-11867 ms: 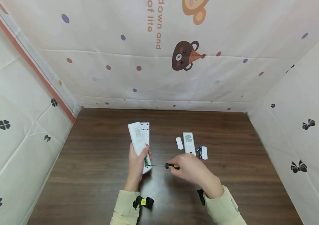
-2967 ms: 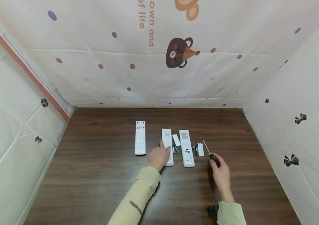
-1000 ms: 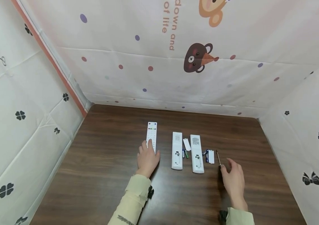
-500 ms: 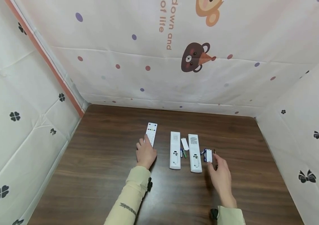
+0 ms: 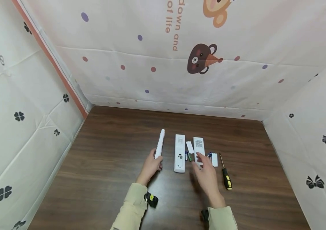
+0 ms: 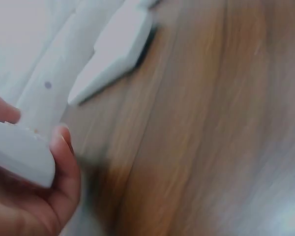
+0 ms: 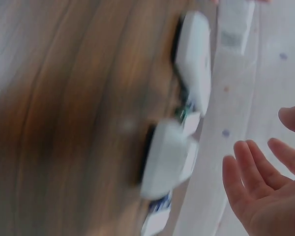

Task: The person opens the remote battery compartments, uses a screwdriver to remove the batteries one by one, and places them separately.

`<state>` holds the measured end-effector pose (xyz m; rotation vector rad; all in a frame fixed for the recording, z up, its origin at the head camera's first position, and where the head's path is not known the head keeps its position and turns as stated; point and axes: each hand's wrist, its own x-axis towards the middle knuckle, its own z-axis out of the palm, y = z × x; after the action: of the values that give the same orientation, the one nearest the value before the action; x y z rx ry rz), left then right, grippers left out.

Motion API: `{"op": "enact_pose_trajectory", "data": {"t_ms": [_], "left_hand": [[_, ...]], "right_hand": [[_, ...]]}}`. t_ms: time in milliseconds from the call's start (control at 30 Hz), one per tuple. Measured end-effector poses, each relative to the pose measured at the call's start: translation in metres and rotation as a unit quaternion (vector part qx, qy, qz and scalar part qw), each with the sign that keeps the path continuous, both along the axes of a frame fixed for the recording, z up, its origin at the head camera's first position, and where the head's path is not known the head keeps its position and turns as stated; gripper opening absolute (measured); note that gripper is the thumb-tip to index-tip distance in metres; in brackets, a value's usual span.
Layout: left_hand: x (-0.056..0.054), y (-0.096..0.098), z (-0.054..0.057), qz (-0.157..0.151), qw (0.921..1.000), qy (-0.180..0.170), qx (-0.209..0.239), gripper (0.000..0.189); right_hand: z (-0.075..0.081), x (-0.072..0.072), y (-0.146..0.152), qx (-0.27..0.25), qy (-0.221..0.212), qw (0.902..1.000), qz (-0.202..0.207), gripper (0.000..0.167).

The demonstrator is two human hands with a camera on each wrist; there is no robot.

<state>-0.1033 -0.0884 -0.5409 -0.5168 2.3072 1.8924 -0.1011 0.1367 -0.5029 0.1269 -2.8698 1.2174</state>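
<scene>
Left hand, head view: the left hand has thumb and fingers closed round the lower end of the held remote, a firm grip
Held remote: white, turned on its side, buttons facing 9 o'clock, far end pointing between 12 and 1 o'clock
Right hand, head view: the right hand holds nothing; fingers parted and slightly bent, over the lower half of the outer remote; contact, cannot tell
Middle remote: the middle remote lies back up at 2 o'clock of the left hand, battery bay uncovered
Between these 2 remotes: white cover, with 1 green battery below it
Screwdriver: the screwdriver lies at 3 o'clock of the right hand, its tip near the second cover
Left wrist view: held remote between 8 and 9 o'clock of centre, between thumb and fingers; white remote at 11 o'clock on the table, blurred
Right wrist view: right hand at 4 o'clock, nothing between its digits; middle remote at 1 o'clock, outer remote between 5 and 6; blue batteries at 6 o'clock
</scene>
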Motion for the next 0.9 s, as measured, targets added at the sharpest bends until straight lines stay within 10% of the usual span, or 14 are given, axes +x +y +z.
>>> {"op": "enact_pose_trajectory", "data": {"t_ms": [333,900], "left_hand": [[0.021,0.012,0.029,-0.043,0.9826,0.063,0.169,0.050],[0.035,0.021,0.034,-0.077,0.9893,0.101,0.072,0.049]], "right_hand": [[0.005,0.005,-0.046,-0.062,0.014,0.9958,0.065,0.040],[0.007,0.017,-0.066,-0.147,0.004,0.9798,0.136,0.041]]}}
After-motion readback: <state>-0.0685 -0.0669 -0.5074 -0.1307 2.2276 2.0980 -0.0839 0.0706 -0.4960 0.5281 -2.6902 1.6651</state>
